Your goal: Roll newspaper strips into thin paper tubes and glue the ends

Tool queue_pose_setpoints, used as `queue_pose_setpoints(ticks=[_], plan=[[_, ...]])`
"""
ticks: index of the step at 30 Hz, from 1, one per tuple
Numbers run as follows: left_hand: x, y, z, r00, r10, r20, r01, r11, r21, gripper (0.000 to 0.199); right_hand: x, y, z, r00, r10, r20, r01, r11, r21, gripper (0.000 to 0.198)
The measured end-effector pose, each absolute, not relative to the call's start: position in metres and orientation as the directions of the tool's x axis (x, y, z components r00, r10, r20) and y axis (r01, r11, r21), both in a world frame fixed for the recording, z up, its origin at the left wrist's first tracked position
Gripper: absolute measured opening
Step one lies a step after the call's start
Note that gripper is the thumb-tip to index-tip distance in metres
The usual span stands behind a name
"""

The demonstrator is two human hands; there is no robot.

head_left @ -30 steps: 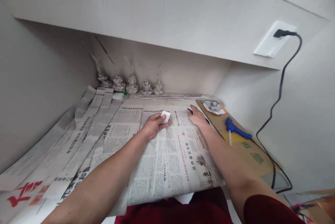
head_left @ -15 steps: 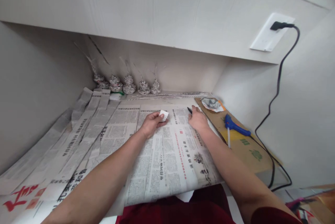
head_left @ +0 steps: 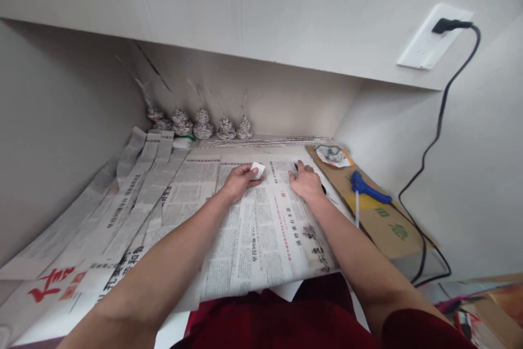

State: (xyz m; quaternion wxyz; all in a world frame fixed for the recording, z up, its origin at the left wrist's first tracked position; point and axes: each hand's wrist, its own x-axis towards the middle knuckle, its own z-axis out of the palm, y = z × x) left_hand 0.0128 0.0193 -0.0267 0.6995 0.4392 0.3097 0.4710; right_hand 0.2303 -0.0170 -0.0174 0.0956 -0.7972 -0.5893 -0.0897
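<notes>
Remote feed, left to right: newspaper strips (head_left: 134, 191) overlap on the tabletop (head_left: 261, 151); left hand (head_left: 240, 182) pinches a small white piece (head_left: 257, 170) over the newspaper sheet (head_left: 253, 245); right hand (head_left: 306, 181) partly curled over a mostly hidden dark object (head_left: 324, 189), whether gripping I cannot tell; then blue glue gun (head_left: 371, 191) on cardboard (head_left: 379, 234).

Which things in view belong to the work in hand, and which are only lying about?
Likely in the job:
small white piece, held by the left hand
black item, mostly hidden, at the right hand
newspaper beneath the hands

Seemingly just lying about:
newspaper strips
five gourd-shaped coils
thin rods
blue glue gun
cardboard
</notes>
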Motion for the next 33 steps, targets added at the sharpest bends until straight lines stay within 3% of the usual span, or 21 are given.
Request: queue_pose_setpoints(ticks=[28,33], plan=[[0.018,0.044,-0.030,0.369,0.928,0.042,-0.356,0.100,0.929,0.013,0.238,0.009,-0.017,0.283,0.921,0.268,0.958,-0.261,-0.115,0.043],[0.022,0.037,-0.021,0.298,0.955,-0.003,-0.353,0.114,0.929,0.005,0.238,0.008,-0.016,0.292,0.923,0.252,0.956,-0.273,-0.105,0.044]])
